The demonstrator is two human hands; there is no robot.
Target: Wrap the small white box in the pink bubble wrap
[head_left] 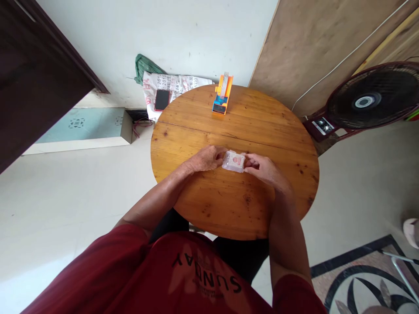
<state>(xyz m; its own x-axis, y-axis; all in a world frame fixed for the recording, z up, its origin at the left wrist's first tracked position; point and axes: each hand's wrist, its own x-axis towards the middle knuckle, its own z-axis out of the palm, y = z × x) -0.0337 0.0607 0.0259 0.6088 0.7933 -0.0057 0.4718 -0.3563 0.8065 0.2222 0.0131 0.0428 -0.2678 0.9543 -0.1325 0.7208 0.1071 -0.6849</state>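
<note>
A small clear plastic pack with a whitish inside and a red printed mark lies between my two hands, over the middle of the round table. My left hand grips its left end with thumb and fingers closed. On the opposite end my right hand has its fingers and thumb closed on the edge. Farther back on the table stands an orange and blue tape dispenser with a roll of tape in it. What exactly the pack contains is too small to tell.
The round wooden table reaches close to my body. Behind its left edge a phone lies on a white printed sack, near a green bag. A large fan stands at the right by the wooden panel.
</note>
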